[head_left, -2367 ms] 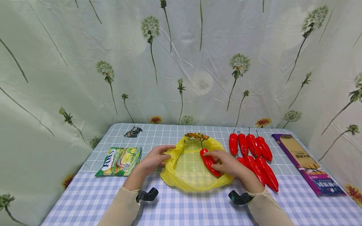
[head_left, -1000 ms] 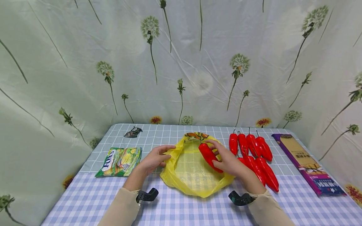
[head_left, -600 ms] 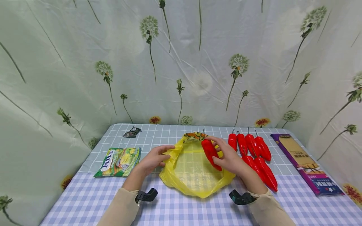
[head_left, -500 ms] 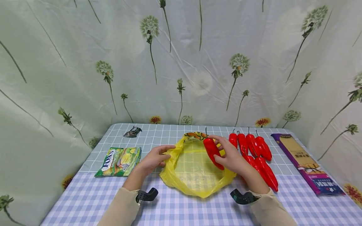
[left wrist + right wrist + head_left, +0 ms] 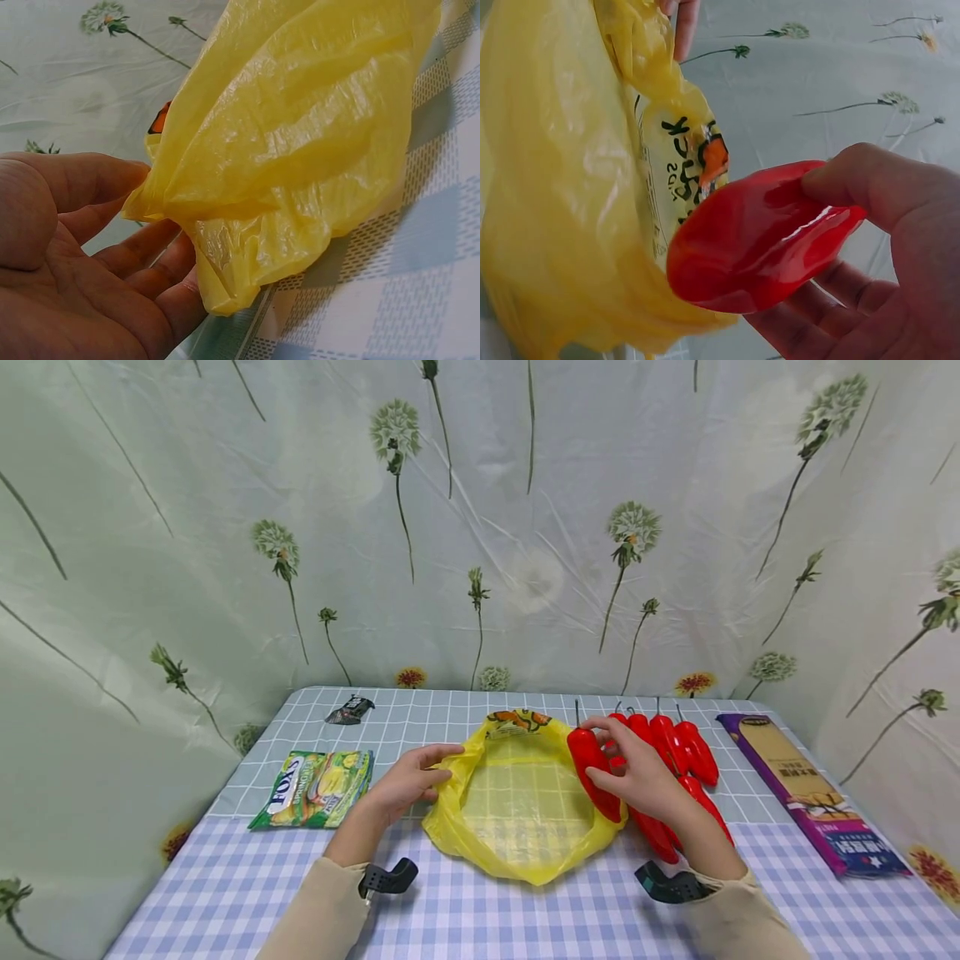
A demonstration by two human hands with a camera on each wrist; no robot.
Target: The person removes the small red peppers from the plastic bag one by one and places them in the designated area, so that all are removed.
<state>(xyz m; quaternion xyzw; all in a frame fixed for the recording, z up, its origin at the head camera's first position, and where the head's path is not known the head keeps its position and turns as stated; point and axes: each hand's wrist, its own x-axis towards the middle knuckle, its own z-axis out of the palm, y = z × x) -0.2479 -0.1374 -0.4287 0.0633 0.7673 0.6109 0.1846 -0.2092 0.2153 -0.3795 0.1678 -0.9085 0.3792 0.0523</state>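
One glossy red plastic pepper point(image 5: 595, 770) sits pinched in the right hand point(image 5: 641, 777) above the right rim of the thin yellow plastic bag point(image 5: 517, 827). It looks light, stiff and slippery, best gripped mid-body. The left hand point(image 5: 405, 783) pinches the bag's limp left edge.

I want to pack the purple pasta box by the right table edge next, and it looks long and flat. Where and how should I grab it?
Best at the middle of the purple pasta box, coming from above, thumb and fingers across its narrow width. It lies flat, with both long edges free; the peppers sit apart to its left.
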